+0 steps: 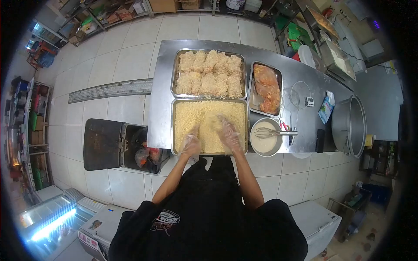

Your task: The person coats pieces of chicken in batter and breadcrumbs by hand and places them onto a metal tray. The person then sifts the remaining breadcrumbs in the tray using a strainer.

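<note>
A metal tray (173, 126) filled with pale breadcrumbs (185, 114) lies right in front of me. My left hand (190, 143), in a clear plastic glove, is at the tray's near left part with its fingers stretched out over the crumbs. On the right side of the same tray, my gloved right hand (229, 135) reaches forward into the crumbs, fingers apart. Beside its fingertips is a blurred crumb-coloured patch; I cannot make out what it is. Just beyond stands a second tray (175, 71) with several crumb-coated pieces (210, 65) in rows.
To the right are a tray of raw marinated meat (266, 85), a bowl of pale batter (264, 143) with a whisk (272, 132), a strainer (300, 94), a small timer (309, 102) and a large pot (350, 126). An open bin (104, 143) stands left of the metal table (161, 95).
</note>
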Demonstrator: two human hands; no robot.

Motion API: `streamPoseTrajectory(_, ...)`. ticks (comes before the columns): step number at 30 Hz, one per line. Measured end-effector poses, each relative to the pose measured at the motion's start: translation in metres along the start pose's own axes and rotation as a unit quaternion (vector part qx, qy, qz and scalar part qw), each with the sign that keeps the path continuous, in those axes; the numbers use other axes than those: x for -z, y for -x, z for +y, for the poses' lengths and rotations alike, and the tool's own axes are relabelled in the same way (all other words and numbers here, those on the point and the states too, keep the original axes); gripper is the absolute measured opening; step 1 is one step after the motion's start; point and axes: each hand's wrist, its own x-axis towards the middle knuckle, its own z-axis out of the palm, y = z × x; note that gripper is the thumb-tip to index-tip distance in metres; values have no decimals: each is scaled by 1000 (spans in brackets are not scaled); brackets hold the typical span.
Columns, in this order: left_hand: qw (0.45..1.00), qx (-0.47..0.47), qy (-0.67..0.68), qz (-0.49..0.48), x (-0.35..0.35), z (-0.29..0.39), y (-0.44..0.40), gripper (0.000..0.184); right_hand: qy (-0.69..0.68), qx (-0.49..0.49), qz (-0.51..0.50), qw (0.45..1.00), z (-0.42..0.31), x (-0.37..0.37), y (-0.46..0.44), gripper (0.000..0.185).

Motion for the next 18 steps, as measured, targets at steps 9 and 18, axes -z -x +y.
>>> streamPoseTrajectory(9,736,294,609,33,-13,20,0,63,-454,-282,16,845,4,-36,62,44)
streamPoseTrajectory(18,927,181,324,47,0,45,-8,64,-474,-199,82,854,-10,-44,65,37)
